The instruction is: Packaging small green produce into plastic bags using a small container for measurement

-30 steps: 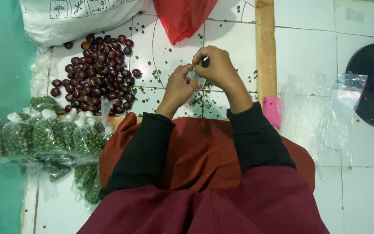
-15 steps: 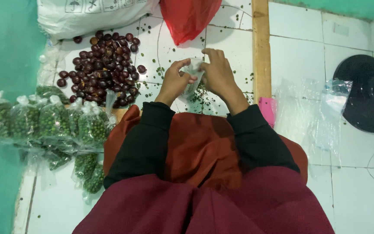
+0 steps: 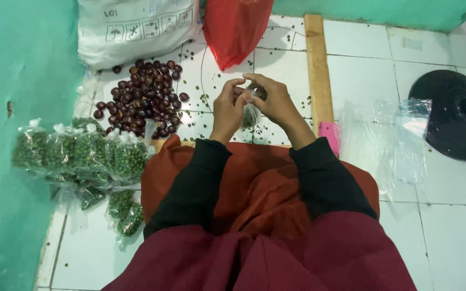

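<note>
Above tiled floor [image 3: 449,226]: left hand [image 3: 227,108] and right hand [image 3: 276,99] both pinched shut on small clear bag of green peppercorns [image 3: 250,114]; dark red fruit pile [image 3: 144,99] lies left.

I see one small clear bag [image 3: 251,114], part-filled with small green balls. It hangs upright above the white tiled floor, its neck gathered and pinched between left hand [image 3: 228,106] and right hand [image 3: 276,101].
</note>
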